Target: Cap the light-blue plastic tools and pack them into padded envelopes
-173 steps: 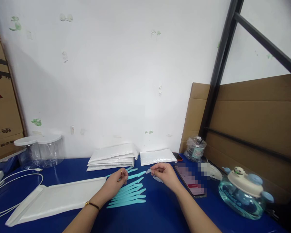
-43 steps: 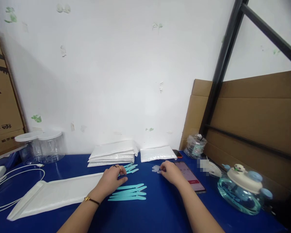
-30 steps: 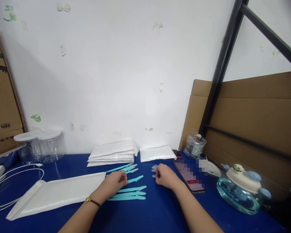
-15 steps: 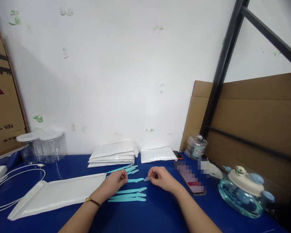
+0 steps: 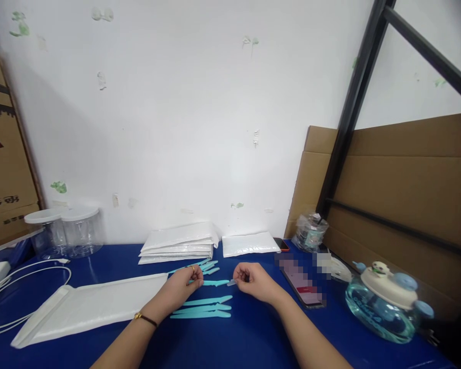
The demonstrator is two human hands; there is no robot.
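Note:
My left hand (image 5: 187,283) is closed, pinching a teal eyebrow razor (image 5: 216,283) that points right. Between the fingertips of my right hand (image 5: 252,281), also closed, is a small clear blade cap (image 5: 231,282). Razor tip and cap are end to end; whether the tip has entered the cap is too small to tell. Nearer to me, several teal razors (image 5: 202,309) lie side by side on the blue table (image 5: 223,346). Beyond my left hand is another group of teal razors (image 5: 211,266), partly hidden by that hand.
A white padded mailer (image 5: 100,302) lies left, near a white cable (image 5: 23,269). Stacked mailers (image 5: 179,243) and a single mailer (image 5: 249,244) are by the wall. On the right are a phone (image 5: 301,284) and a water bottle (image 5: 384,310). Clear jars (image 5: 80,233) stand back left.
The razor in my left hand and the clear cap in my right have come slightly closer, tip to cap. Both hands keep their grip.

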